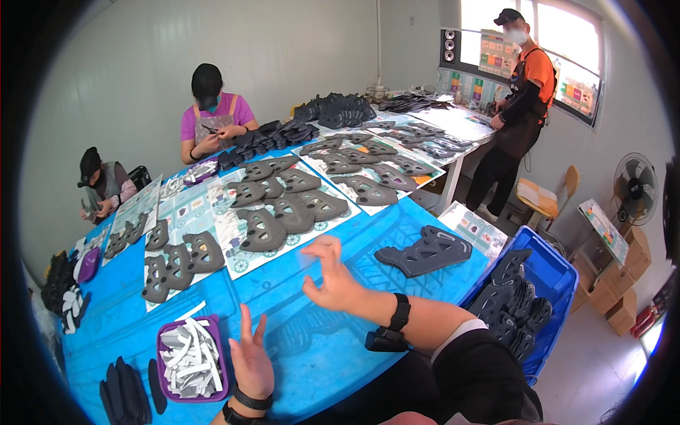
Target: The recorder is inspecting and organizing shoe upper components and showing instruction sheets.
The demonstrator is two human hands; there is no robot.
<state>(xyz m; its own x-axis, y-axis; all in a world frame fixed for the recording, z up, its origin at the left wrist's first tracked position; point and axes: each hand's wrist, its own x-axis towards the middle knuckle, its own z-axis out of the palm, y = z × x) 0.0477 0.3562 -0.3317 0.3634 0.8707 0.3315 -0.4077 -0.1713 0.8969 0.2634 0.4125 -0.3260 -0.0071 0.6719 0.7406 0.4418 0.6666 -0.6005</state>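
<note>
Left hand (253,365) at 7 o'clock, right hand (329,278) near 6, both unclenched, empty; dark pieces (524,299) already in blue crate (556,273) at 4; grey pads (301,180) at 10, uncrated

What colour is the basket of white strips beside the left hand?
The basket is purple; it shows best in the head view.
</note>
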